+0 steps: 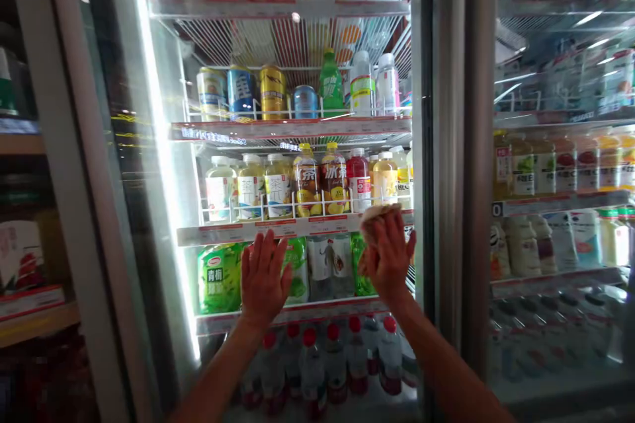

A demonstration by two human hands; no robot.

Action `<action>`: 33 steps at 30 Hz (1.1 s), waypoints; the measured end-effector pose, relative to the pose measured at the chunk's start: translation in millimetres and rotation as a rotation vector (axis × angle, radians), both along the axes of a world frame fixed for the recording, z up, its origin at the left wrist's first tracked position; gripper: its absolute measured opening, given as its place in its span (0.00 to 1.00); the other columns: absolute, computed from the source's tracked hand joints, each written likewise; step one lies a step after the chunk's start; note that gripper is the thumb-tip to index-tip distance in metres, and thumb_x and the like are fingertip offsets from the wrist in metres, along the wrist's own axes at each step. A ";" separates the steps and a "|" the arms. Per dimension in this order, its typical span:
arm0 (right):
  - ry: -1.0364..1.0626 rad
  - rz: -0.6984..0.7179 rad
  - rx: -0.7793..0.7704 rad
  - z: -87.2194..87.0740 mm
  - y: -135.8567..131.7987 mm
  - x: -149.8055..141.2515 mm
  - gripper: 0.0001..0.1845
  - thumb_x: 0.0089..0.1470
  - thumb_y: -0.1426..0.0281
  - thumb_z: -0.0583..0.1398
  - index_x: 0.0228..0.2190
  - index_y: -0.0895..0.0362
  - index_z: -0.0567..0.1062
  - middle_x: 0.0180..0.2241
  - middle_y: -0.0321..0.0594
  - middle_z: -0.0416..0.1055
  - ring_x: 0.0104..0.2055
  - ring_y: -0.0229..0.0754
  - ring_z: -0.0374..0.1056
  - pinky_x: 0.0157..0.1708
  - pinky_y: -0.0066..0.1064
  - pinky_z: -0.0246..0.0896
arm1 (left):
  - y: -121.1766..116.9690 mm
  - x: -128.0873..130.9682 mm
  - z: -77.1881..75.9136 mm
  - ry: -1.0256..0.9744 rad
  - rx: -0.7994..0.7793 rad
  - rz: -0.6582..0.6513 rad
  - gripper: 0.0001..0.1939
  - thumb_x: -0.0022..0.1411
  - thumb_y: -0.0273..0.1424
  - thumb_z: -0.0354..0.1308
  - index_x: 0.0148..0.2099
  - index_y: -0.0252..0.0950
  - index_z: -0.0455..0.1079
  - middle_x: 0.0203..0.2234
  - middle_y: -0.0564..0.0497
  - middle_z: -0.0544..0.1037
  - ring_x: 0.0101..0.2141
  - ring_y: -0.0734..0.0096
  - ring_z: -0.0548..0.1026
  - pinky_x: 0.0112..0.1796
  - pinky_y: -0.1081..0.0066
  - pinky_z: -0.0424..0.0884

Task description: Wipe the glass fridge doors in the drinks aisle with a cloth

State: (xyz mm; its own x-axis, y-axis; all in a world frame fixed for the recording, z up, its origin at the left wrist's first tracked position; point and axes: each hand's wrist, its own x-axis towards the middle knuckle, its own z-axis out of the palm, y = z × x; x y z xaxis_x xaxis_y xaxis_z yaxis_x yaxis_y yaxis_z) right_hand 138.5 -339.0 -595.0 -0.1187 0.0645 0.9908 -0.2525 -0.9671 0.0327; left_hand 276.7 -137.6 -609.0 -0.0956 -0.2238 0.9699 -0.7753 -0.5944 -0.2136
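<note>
A lit drinks fridge stands in front of me, its shelves showing through a glass door [297, 175] with reflections on it. My left hand [264, 281] lies flat with fingers stretched upward, in front of the shelf of green bags [218, 281]; it holds nothing and seems to rest on the glass. To its right, my right hand [390, 256] presses a crumpled beige cloth [372, 221] toward the pane, level with the price-label strip [297, 228]. The cloth is partly covered by the fingers. Behind the strip stand brown iced tea bottles [333, 182].
Cans [272, 92] and a green bottle [331, 82] fill a higher shelf. Red-capped bottles [312, 370] stand at the bottom. A metal door frame [449, 165] runs down the right side, beside another fridge section. A dim shelf unit [34, 304] is at left.
</note>
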 end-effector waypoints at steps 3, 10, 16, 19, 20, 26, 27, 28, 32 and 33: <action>-0.153 -0.051 0.176 29.6 -37.8 -17.9 0.30 0.56 0.69 0.50 0.59 0.57 0.53 0.60 0.52 0.52 0.63 0.52 0.45 0.58 0.55 0.39 | -0.8 -0.6 -1.1 0.004 -0.005 0.010 0.35 0.58 0.29 0.52 0.65 0.42 0.41 0.63 0.48 0.46 0.62 0.58 0.47 0.59 0.54 0.46; -0.051 0.008 0.039 34.6 15.7 11.5 0.25 0.56 0.72 0.50 0.56 0.56 0.59 0.58 0.49 0.57 0.64 0.49 0.44 0.59 0.53 0.37 | -1.0 -0.4 -0.4 0.006 -0.014 -0.010 0.34 0.58 0.29 0.52 0.64 0.43 0.44 0.63 0.48 0.48 0.62 0.59 0.48 0.59 0.55 0.45; 0.189 0.085 -0.191 -10.2 40.8 17.9 0.21 0.55 0.71 0.52 0.51 0.53 0.66 0.54 0.41 0.64 0.63 0.45 0.46 0.62 0.49 0.30 | 1.1 1.1 -0.2 -0.010 -0.004 -0.019 0.33 0.59 0.29 0.51 0.64 0.43 0.44 0.63 0.48 0.47 0.62 0.60 0.47 0.60 0.56 0.45; 0.058 -0.005 -0.042 -10.1 -3.3 -7.5 0.24 0.56 0.71 0.52 0.55 0.55 0.61 0.58 0.47 0.58 0.63 0.48 0.46 0.61 0.53 0.33 | 0.7 1.1 -1.4 -0.003 -0.006 -0.028 0.33 0.59 0.29 0.51 0.64 0.43 0.45 0.63 0.48 0.48 0.62 0.60 0.47 0.60 0.56 0.45; 0.000 -0.044 0.016 -10.1 -17.5 -15.1 0.26 0.56 0.71 0.51 0.56 0.55 0.59 0.58 0.49 0.57 0.63 0.49 0.46 0.60 0.55 0.35 | 0.3 1.2 -2.1 0.004 -0.009 -0.031 0.33 0.59 0.30 0.51 0.64 0.43 0.45 0.63 0.48 0.49 0.62 0.60 0.47 0.60 0.56 0.44; 0.010 -0.042 0.026 -34.3 -1.5 -4.2 0.26 0.55 0.72 0.51 0.56 0.55 0.58 0.59 0.50 0.54 0.64 0.50 0.43 0.59 0.55 0.37 | -2.8 3.5 -3.0 0.014 -0.037 -0.055 0.32 0.59 0.31 0.51 0.64 0.43 0.46 0.62 0.48 0.49 0.62 0.61 0.47 0.60 0.56 0.43; 0.059 -0.003 -0.015 -39.4 14.5 4.5 0.25 0.55 0.72 0.51 0.55 0.54 0.60 0.59 0.48 0.56 0.64 0.49 0.43 0.60 0.53 0.36 | -3.0 3.5 -2.4 0.009 -0.035 -0.050 0.32 0.59 0.31 0.51 0.64 0.43 0.46 0.62 0.48 0.49 0.62 0.61 0.47 0.60 0.56 0.43; 0.102 0.036 -0.054 -43.6 29.7 12.4 0.23 0.55 0.72 0.52 0.54 0.53 0.62 0.57 0.46 0.59 0.64 0.48 0.44 0.61 0.52 0.35 | -2.8 3.1 -1.9 0.008 -0.029 -0.040 0.32 0.59 0.31 0.51 0.64 0.43 0.47 0.62 0.48 0.49 0.62 0.60 0.47 0.60 0.56 0.43; 0.219 0.079 -0.121 -51.1 47.2 17.2 0.21 0.54 0.72 0.52 0.50 0.52 0.66 0.53 0.43 0.65 0.63 0.45 0.46 0.62 0.50 0.31 | 2.5 -4.2 -7.0 0.049 0.005 -0.019 0.33 0.59 0.29 0.50 0.64 0.42 0.44 0.63 0.48 0.48 0.62 0.60 0.46 0.60 0.54 0.45; 0.214 0.054 -0.104 -51.8 37.5 10.7 0.21 0.55 0.72 0.52 0.51 0.53 0.65 0.55 0.44 0.63 0.63 0.45 0.46 0.62 0.51 0.31 | 4.8 -6.9 -11.2 0.062 0.015 -0.027 0.33 0.60 0.29 0.50 0.65 0.42 0.43 0.63 0.48 0.48 0.62 0.61 0.46 0.60 0.54 0.45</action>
